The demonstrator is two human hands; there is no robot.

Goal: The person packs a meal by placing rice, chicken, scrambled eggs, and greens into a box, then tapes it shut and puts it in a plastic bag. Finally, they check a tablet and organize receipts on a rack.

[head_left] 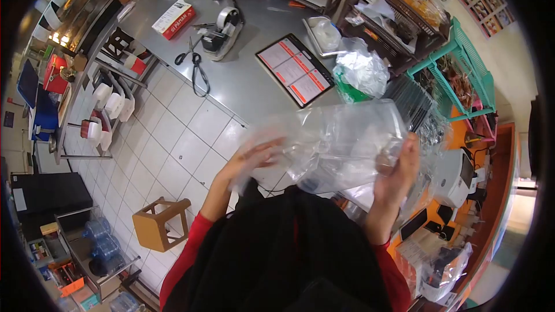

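Note:
A clear plastic bag [347, 138] stretches between my two hands in front of my body. My right hand [402, 167] grips its right end, thumb up against the plastic. At the bag's left end is my left hand [254, 153], smeared by motion and partly behind the plastic, so its fingers are unclear. Beyond the bag, a clipboard with a red and white printed sheet [296, 70] lies on the metal table [243, 89]. Silvery plastic over something green [361, 72] sits just past the bag.
Black scissors [198, 68], a tape dispenser [222, 37] and a red and white box [173, 19] lie on the table. Brown racks [393, 17] and a green basket shelf [457, 69] stand at the back right. A brown stool [162, 223] is on the floor at left.

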